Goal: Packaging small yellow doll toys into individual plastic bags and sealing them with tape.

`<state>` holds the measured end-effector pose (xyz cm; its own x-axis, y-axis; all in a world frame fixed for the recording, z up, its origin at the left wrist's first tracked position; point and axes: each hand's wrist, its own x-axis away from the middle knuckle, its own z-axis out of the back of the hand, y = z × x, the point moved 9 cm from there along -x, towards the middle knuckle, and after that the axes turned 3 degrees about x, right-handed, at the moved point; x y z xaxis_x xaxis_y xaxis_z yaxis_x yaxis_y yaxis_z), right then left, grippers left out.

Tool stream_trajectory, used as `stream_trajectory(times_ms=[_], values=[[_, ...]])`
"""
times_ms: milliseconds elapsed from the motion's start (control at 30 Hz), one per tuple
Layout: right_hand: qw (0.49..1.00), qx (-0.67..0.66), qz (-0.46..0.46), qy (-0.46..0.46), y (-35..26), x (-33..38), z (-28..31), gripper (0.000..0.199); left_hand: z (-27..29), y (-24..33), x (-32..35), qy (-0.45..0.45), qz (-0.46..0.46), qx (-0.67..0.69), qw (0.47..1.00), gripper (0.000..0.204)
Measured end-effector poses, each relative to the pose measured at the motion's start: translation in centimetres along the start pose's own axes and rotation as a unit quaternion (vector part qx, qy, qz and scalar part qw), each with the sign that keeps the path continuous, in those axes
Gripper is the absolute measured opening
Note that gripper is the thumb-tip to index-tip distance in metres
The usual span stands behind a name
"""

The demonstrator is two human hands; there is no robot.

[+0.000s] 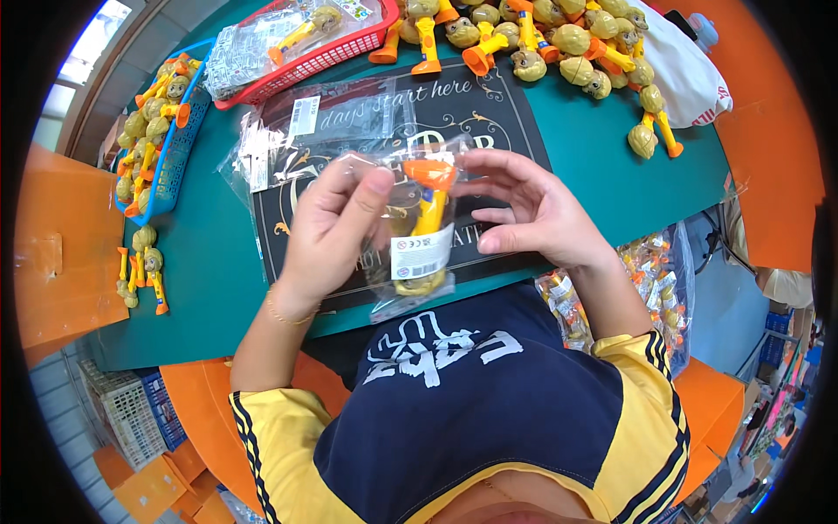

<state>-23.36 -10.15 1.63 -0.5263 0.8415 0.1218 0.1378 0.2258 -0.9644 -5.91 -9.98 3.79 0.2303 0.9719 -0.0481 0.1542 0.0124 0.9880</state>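
A clear plastic bag (380, 275) with a white printed label hangs in front of me. Inside it stands a yellow toy (429, 214) with a flared orange end on top and a gold head at the bottom. My left hand (336, 229) pinches the bag's upper left side between thumb and fingers. On the other side, my right hand (534, 210) has its fingers curved and spread from the thumb. Its fingertips are beside the bag's upper right edge; whether they touch the film, I cannot tell.
A dark printed mat (515, 131) lies on the green table, with flat clear bags (327, 113) on it. Around it are a red basket (327, 68), a blue basket (188, 144) of toys, a far toy pile (576, 39), and a sack of bagged toys (655, 279) at right.
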Motion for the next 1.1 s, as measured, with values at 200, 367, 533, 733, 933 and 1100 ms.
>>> stream_trajectory(times_ms=[200, 367, 533, 733, 933, 1100], values=[[1.000, -0.023, 0.015, 0.010, 0.6, -0.1, 0.6, 0.053, -1.4, 10.5, 1.9, 0.004, -0.307, -0.382, 0.872, 0.014], [0.996, 0.047, 0.043, 0.061, 1.0, 0.6, 1.9, 0.028, -6.9, 5.5, 4.2, -0.198, -0.336, -0.599, 0.699, 0.024], [0.956, 0.259, 0.128, 0.049, 0.0, 1.2, 1.0, 0.013, -6.7, -1.2, 5.7, -0.221, -0.208, -0.498, 0.813, 0.037], [0.876, 0.408, 0.256, -0.010, -0.5, 1.5, -2.7, 0.027, 0.5, 3.0, 4.3, -0.066, -0.189, -0.519, 0.831, 0.040], [0.816, 0.516, 0.256, -0.057, 0.6, -0.5, -4.6, 0.040, 2.1, -0.6, 4.3, -0.104, -0.126, -0.511, 0.844, 0.043], [0.786, 0.565, 0.239, -0.077, 0.3, -1.9, -5.1, 0.044, 2.2, -0.4, 3.6, -0.077, -0.155, -0.511, 0.842, 0.043]])
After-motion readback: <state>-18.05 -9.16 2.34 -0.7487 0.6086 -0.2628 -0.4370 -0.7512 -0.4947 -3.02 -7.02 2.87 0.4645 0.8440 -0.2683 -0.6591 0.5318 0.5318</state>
